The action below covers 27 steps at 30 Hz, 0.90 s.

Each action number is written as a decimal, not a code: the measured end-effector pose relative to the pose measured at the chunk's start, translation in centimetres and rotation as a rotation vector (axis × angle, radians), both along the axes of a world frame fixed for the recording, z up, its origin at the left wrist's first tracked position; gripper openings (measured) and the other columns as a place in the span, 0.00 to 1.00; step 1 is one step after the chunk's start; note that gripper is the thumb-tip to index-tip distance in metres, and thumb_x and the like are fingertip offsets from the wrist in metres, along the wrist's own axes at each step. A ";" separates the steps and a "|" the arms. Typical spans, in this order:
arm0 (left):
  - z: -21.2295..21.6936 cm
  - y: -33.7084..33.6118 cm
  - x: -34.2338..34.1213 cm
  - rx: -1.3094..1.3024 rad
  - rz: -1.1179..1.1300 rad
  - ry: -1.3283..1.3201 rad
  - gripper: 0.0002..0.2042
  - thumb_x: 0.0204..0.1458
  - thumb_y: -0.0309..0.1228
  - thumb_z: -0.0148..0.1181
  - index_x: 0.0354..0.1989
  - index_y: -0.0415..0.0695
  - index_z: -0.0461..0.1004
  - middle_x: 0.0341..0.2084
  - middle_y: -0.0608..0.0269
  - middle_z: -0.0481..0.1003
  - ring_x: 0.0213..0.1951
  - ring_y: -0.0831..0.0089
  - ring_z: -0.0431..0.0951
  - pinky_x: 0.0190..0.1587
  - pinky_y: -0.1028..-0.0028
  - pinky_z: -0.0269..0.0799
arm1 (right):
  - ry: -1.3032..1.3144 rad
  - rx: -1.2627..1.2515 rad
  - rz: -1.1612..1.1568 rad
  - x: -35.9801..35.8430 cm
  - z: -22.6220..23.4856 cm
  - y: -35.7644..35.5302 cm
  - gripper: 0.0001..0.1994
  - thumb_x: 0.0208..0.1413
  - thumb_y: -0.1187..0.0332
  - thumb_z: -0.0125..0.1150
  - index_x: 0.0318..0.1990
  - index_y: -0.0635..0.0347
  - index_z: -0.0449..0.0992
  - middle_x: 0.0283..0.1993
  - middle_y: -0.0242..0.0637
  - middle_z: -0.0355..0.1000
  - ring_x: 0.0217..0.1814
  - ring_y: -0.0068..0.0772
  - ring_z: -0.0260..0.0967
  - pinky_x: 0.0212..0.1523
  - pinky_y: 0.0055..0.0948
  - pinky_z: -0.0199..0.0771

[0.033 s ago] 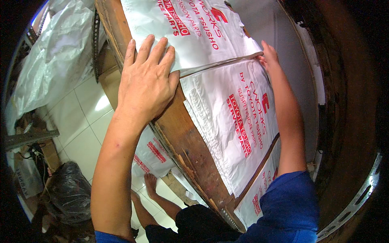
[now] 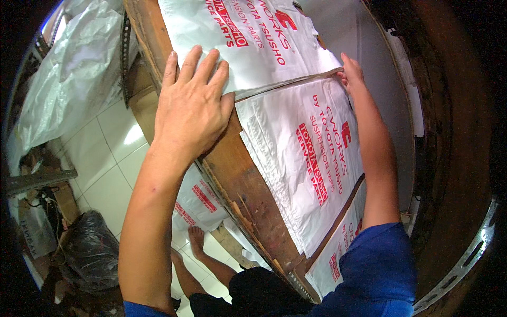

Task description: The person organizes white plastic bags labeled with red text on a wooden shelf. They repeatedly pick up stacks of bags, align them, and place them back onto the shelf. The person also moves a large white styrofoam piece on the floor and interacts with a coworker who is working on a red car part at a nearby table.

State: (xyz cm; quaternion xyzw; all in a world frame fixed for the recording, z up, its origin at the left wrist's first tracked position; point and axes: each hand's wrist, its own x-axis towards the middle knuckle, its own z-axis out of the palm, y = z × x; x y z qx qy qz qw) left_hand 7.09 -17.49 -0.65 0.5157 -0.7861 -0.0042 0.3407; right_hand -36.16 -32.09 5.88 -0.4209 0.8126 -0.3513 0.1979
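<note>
From my remote position I note, at far left, translucent plastic sheeting [image 2: 68, 79], crumpled and glossy, and below it a black plastic bag [image 2: 90, 251], wrinkled and bulging. Pale square floor tiles [image 2: 100, 140] show next, smooth and reflective. A wooden worktop [image 2: 259, 190] runs diagonally through the centre; its brown surface is worn and its left edge chipped. On it, at the top of the view, lies the upper white stack [image 2: 248, 37], flat, thin and slightly sheeny, with red print. Just below it sits the middle white stack [image 2: 311, 153], roughly four-sided, its layers fanned and creased along the left edge. A smooth grey panel [image 2: 385, 121] borders the worktop at right.

The left hand [image 2: 193, 105] is palm down, fingers extended and moderately spread, resting across the upper stack's lower left corner and the wood. The right hand [image 2: 351, 74] is at that stack's lower right corner, fingers partly bent; I cannot tell whether they pinch it.
</note>
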 end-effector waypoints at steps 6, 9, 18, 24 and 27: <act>-0.1 -0.1 0.5 0.013 0.020 0.002 0.20 0.52 0.37 0.51 0.52 0.41 0.69 0.56 0.56 0.65 0.62 0.58 0.58 0.65 0.55 0.47 | -0.086 -0.062 -0.047 3.7 0.4 -0.5 0.37 0.49 0.46 0.60 0.61 0.59 0.58 0.54 0.46 0.62 0.47 0.37 0.63 0.38 0.33 0.69; -0.1 0.1 0.2 0.007 -0.002 0.016 0.20 0.52 0.37 0.51 0.52 0.40 0.69 0.56 0.55 0.65 0.62 0.57 0.58 0.65 0.55 0.47 | -0.174 -0.266 0.045 0.9 -1.1 -1.4 0.40 0.50 0.49 0.61 0.64 0.62 0.53 0.59 0.47 0.58 0.57 0.40 0.56 0.49 0.40 0.65; -0.1 -0.1 0.5 0.023 -0.004 0.013 0.21 0.51 0.36 0.52 0.52 0.40 0.69 0.56 0.55 0.65 0.62 0.57 0.58 0.65 0.55 0.47 | -0.053 -0.631 0.209 0.6 0.8 -4.8 0.29 0.53 0.56 0.60 0.56 0.71 0.65 0.56 0.49 0.67 0.58 0.42 0.65 0.58 0.32 0.61; 0.2 -0.1 -0.1 0.022 -0.030 0.036 0.21 0.51 0.37 0.52 0.52 0.40 0.69 0.56 0.55 0.65 0.62 0.57 0.58 0.65 0.55 0.47 | 0.372 -0.474 0.020 -5.2 1.5 -3.7 0.28 0.52 0.55 0.60 0.56 0.65 0.67 0.58 0.46 0.66 0.59 0.41 0.64 0.58 0.34 0.62; 0.0 -0.1 0.2 0.018 -0.013 0.029 0.21 0.52 0.37 0.52 0.52 0.40 0.69 0.56 0.55 0.65 0.62 0.57 0.58 0.65 0.55 0.47 | 0.836 -0.295 0.062 -2.9 -0.4 -2.7 0.29 0.51 0.55 0.59 0.58 0.64 0.65 0.59 0.49 0.64 0.60 0.47 0.63 0.60 0.38 0.61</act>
